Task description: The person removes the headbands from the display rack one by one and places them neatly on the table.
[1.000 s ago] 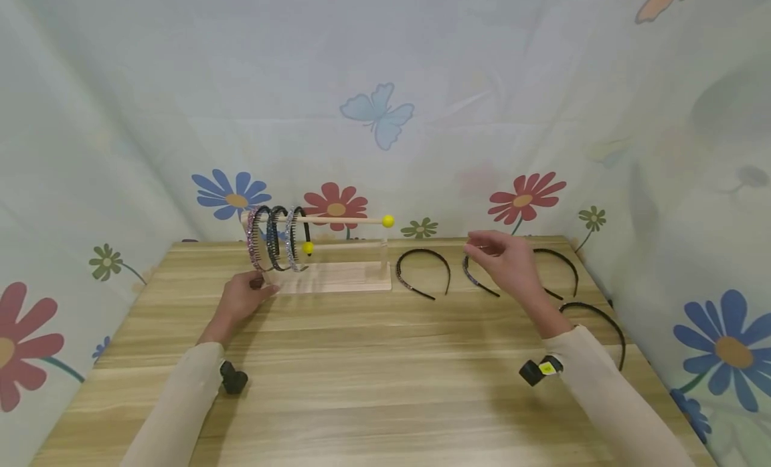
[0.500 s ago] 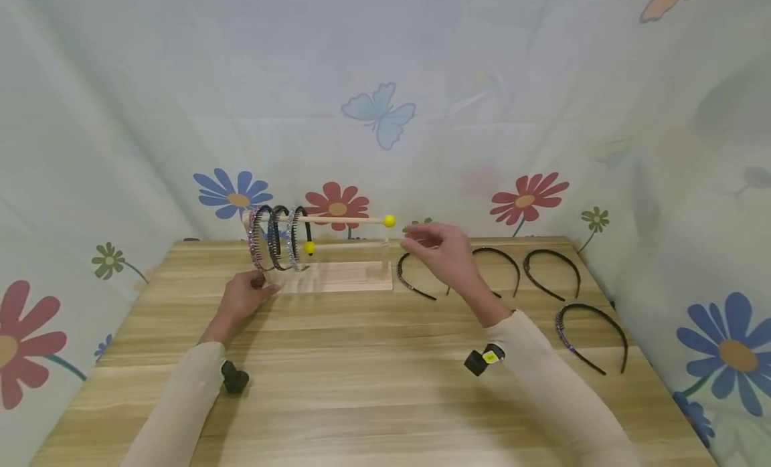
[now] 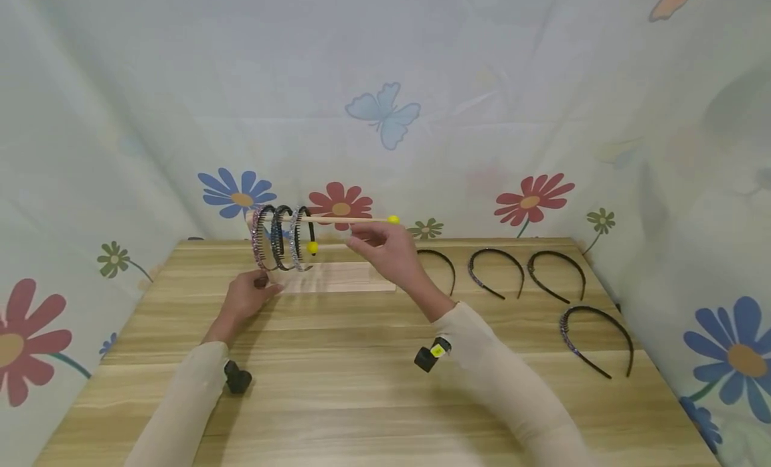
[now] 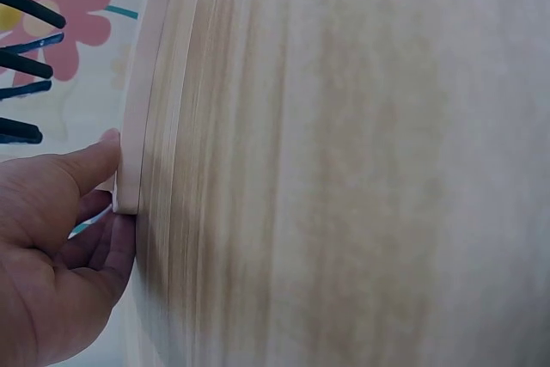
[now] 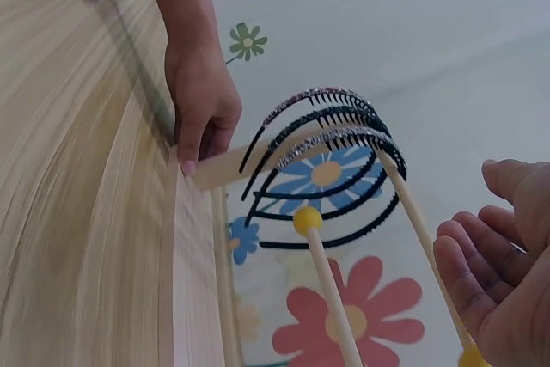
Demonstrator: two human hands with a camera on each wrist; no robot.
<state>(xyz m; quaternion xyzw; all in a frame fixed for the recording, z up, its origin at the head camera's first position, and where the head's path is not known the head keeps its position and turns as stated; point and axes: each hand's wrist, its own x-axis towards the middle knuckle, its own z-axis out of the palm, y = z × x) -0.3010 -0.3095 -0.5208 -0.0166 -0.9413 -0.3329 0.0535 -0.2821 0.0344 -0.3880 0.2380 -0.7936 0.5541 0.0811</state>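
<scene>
A wooden headband stand has a pale base (image 3: pixel 337 277) and rods tipped with yellow balls. Three toothed headbands hang at the left of its upper rod (image 3: pixel 331 220): one pink (image 3: pixel 257 243), one dark (image 3: pixel 276 243), one silver (image 3: pixel 295 243). My left hand (image 3: pixel 243 294) grips the left end of the base; the left wrist view has its thumb and fingers around the base's end (image 4: pixel 133 143). My right hand (image 3: pixel 391 254) overlaps the stand's right part in the head view, holding nothing. In the right wrist view, that hand (image 5: pixel 507 268) is beside the rod, fingers loosely bent.
On the table (image 3: pixel 337 400) at right lie several black headbands: one partly behind my right hand (image 3: pixel 453 269), two further right along the back (image 3: pixel 472 271) and a sparkly one (image 3: pixel 566 333) nearer the front. A flowered curtain (image 3: pixel 289 119) rises behind the table.
My right hand has moved left from above the headbands on the table to the stand's right part, uncovering the headbands at right. My left hand has stayed on the base.
</scene>
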